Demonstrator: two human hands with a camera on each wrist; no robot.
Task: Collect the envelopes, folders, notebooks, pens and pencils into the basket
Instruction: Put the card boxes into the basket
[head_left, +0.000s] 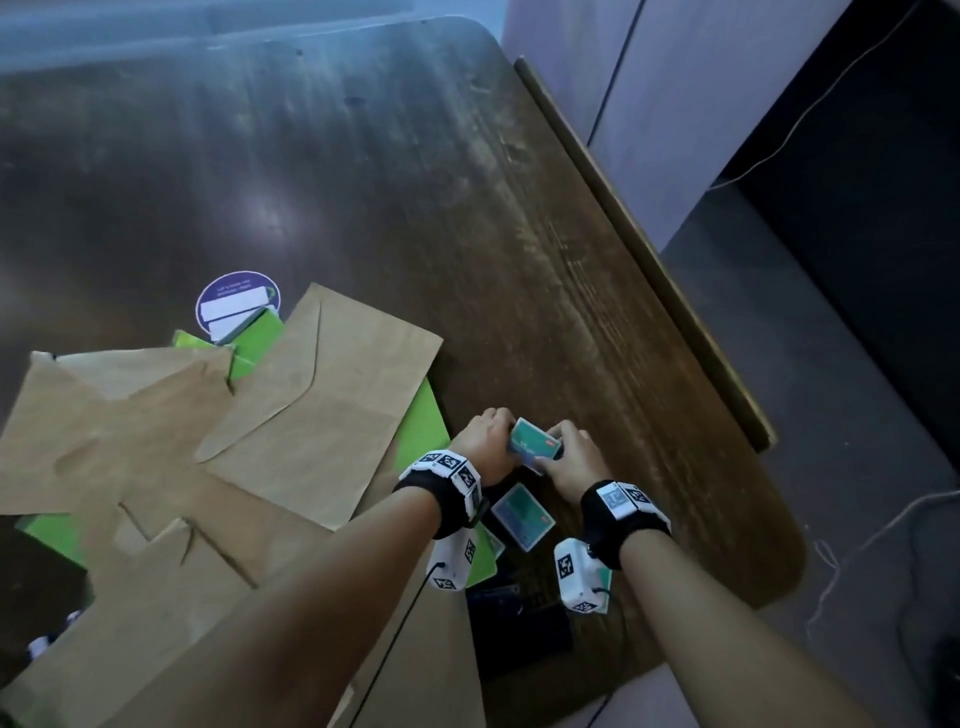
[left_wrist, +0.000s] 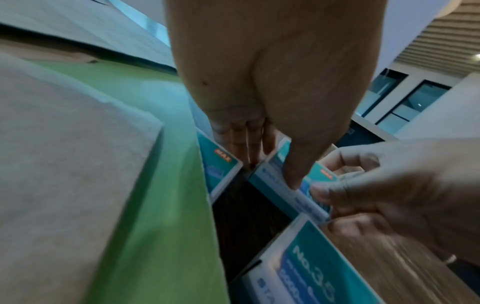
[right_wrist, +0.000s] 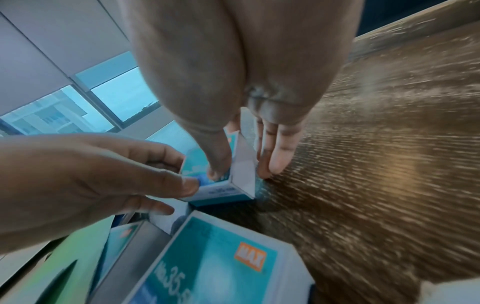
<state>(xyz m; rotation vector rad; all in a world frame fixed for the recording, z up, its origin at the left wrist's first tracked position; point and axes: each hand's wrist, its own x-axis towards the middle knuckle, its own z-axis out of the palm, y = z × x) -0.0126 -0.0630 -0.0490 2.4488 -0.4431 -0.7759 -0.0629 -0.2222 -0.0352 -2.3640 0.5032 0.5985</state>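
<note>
Several brown envelopes (head_left: 218, 452) lie in an overlapping pile on the left of the wooden table (head_left: 467, 208), with green folders (head_left: 423, 421) under them. Just right of the pile, both hands hold one small teal staple box (head_left: 535, 446) a little above the table. My left hand (head_left: 485, 441) pinches its left end, thumb on top (left_wrist: 293, 179). My right hand (head_left: 571, 457) pinches the right end between thumb and fingers (right_wrist: 275, 160). No basket, pen or pencil is in view.
A second teal staple box (head_left: 522, 514) lies flat below the hands, and a third (left_wrist: 218, 168) sits against the folder edge. A round purple sticker (head_left: 238, 304) shows beyond the pile. A dark flat object (head_left: 519, 623) lies near the table's front edge. The table's right edge runs close by.
</note>
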